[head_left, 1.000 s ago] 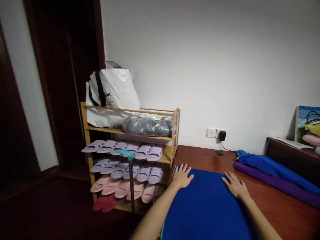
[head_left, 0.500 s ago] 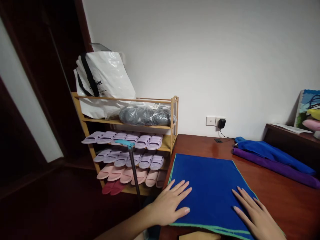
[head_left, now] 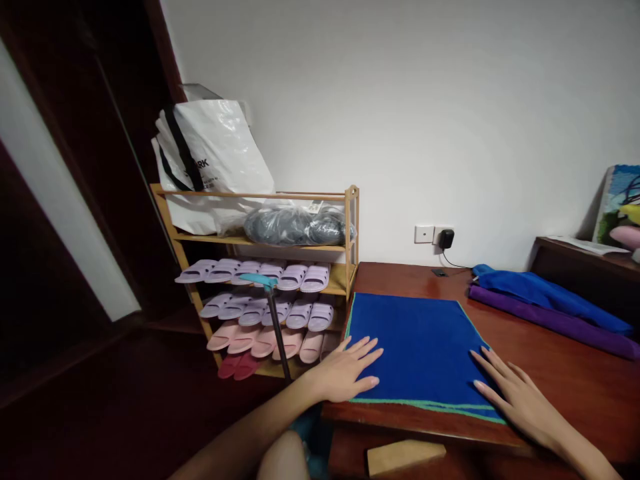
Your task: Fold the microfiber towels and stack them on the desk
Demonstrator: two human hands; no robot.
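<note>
Beneath a white wall (head_left: 425,120), a reddish-brown desk (head_left: 575,387) carries the blue cloth (head_left: 415,340), stretching wallward from between left hand (head_left: 345,370) and right hand (head_left: 520,400) — each flat at its own side edge, neither nearer — fingers loosely spread and empty.

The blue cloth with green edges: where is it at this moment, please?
In the head view, the blue cloth lies on the reddish-brown table, right of the shoe rack, with the left hand and right hand at its sides.
</note>
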